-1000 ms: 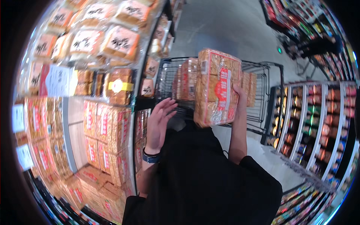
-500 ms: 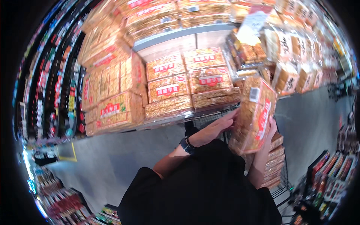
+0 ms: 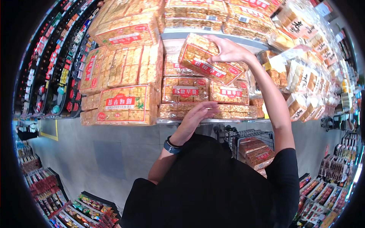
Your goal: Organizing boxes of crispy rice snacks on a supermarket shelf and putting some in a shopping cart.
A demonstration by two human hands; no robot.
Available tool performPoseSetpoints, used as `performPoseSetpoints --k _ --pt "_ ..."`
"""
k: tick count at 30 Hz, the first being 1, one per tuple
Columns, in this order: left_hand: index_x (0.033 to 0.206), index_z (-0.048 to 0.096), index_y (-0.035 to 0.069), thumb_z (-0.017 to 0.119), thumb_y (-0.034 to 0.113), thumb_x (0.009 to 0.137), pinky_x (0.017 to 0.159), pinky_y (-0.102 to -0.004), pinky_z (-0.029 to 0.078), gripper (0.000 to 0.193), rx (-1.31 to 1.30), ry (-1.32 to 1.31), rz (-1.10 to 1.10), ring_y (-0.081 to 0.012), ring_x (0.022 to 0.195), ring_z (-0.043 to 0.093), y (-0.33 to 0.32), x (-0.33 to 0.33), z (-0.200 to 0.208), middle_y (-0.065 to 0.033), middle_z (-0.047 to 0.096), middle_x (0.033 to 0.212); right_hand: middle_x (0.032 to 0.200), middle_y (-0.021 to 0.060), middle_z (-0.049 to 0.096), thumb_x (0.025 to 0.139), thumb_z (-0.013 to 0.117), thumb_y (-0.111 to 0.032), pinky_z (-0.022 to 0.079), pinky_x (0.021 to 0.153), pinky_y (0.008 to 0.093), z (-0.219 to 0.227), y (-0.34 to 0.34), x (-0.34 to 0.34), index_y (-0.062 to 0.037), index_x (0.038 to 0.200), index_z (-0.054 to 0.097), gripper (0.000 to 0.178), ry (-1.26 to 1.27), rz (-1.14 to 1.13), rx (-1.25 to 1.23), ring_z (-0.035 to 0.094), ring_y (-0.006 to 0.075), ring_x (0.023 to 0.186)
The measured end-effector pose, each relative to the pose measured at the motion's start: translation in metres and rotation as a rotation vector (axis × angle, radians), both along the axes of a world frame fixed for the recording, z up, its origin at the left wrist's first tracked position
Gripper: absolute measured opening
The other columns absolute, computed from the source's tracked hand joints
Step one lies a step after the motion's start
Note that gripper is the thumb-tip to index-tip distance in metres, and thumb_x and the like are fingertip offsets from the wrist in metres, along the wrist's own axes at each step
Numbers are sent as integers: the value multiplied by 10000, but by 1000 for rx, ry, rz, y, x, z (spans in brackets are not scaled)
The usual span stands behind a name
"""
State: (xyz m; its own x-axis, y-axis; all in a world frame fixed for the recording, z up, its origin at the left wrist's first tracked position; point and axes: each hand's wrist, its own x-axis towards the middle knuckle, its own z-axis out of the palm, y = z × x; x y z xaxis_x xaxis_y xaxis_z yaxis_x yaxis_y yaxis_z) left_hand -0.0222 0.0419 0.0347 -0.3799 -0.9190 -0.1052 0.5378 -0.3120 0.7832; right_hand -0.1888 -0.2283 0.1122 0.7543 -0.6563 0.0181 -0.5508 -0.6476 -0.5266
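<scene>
My right hand [image 3: 230, 50] is closed on the upper right edge of a clear pack of golden puffed-grain cakes [image 3: 203, 59] with a red label. The pack is tilted over the middle stack on the shelf, hiding part of the packs behind it. Below it, two similar packs, a left one [image 3: 185, 90] and a right one [image 3: 229, 93], stand side by side on more packs lying flat. My left hand [image 3: 195, 118] is open and holds nothing, its fingers stretched out in front of the flat packs [image 3: 176, 111] at the shelf's front edge.
A tall block of larger packs [image 3: 125, 104] stands on the left. Bagged bread loaves [image 3: 298, 104] fill the right side. Below the shelf, a wire cart [image 3: 251, 133] carries several stacked packs [image 3: 260, 156]. Dark racks of small goods [image 3: 57, 72] line the far left.
My right hand has carried the pack from above the cart up and left to the shelf stack. My left hand has moved away from the pack, left to the shelf's front edge.
</scene>
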Motion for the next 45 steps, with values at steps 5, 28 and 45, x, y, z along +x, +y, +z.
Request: performPoseSetpoints --k 5,28,45 --pt "1308 567 10 436 245 1069 1089 -351 426 360 -69 -70 10 -203 1258 578 -2 29 -2 -102 617 1306 1171 243 665 790 762 -315 534 921 501 -15 -5 62 -119 1545 312 901 436 15 -101 667 391 1058" --pt "1281 558 -10 439 209 1069 1100 -371 430 328 -32 15 -77 -219 1227 599 -29 29 -18 -119 627 1269 1139 108 592 832 645 -140 557 903 428 -143 34 90 -106 1338 542 518 114 -31 -795 612 276 1094" --pt "1237 571 2 462 213 1059 1084 -367 435 297 16 41 -36 -204 1200 602 -19 24 -17 -101 628 1224 1479 260 417 708 885 -343 367 1158 516 -156 61 43 -63 1474 412 943 175 -120 -422 406 431 1383"
